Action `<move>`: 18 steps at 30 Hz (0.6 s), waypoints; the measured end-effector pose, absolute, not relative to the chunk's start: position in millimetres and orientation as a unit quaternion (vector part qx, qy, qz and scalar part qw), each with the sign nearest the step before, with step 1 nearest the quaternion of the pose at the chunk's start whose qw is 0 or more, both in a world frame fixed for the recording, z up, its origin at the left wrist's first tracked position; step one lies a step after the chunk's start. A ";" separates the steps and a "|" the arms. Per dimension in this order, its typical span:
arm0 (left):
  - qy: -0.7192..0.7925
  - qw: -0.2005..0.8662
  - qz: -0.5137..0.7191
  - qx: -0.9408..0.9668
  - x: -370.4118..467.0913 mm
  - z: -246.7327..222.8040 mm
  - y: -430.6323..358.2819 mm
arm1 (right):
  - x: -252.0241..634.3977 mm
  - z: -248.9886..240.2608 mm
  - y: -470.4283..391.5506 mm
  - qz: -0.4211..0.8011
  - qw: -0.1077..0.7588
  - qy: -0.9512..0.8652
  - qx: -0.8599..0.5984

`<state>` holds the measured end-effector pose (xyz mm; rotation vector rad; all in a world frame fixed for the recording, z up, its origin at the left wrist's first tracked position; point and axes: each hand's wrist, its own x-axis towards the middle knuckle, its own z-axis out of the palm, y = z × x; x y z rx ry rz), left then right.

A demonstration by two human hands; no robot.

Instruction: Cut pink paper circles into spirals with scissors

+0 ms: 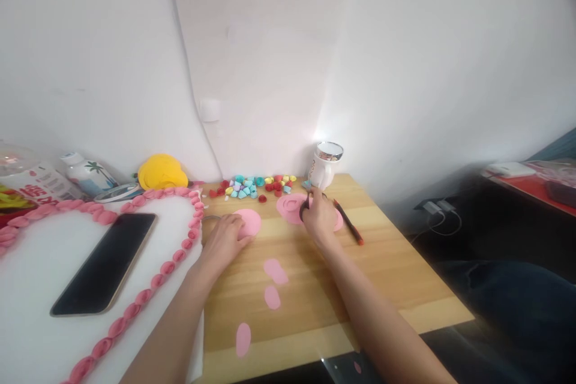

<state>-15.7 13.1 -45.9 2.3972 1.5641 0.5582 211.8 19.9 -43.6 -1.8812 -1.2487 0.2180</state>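
My left hand (225, 239) is at the left edge of a pink paper circle (252, 223), its bent fingers and thumb on the paper. My right hand (321, 216) is closed around scissors with black handles (305, 209); the blades are mostly hidden. Beneath and beside it lie pink paper pieces (288, 207), one with a spiral outline on it. A black marker with an orange-red end (351, 227) lies just right of that hand. Nearer the front edge are small pink paper ovals (272, 297).
Behind my hands, small rolled paper pieces (245, 187) in several colours line the wall beside a white mug (324, 167). On the left, a white board (180, 288) edged with pink paper rolls bears a phone (105, 264). Yellow paper (162, 173) and bottles (90, 174) stand behind it.
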 end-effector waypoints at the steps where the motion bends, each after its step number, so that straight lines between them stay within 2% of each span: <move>1: 0.527 0.113 0.192 0.820 -16.1 -46.1 13.6 | 210.2 -42.2 19.3 0.073 0.426 -0.503 -0.749; 4: 0.519 0.114 0.196 0.824 -16.8 -46.4 15.0 | 202.4 -38.4 16.3 0.101 0.496 -0.523 -0.686; 7: 0.514 0.119 0.198 0.826 -16.7 -44.7 15.7 | 193.4 -38.8 13.2 0.325 0.562 -0.528 -0.548; 10: 0.507 0.126 0.199 0.829 -15.4 -39.9 14.6 | 186.0 -42.2 12.4 0.448 0.524 -0.543 -0.479; 15: 0.517 0.126 0.217 0.819 -11.7 -34.4 12.4 | 182.4 -41.6 9.8 0.558 0.457 -0.564 -0.401; 18: 0.550 0.113 0.251 0.789 -10.7 -36.0 13.1 | 188.2 -39.1 3.9 0.623 0.379 -0.589 -0.349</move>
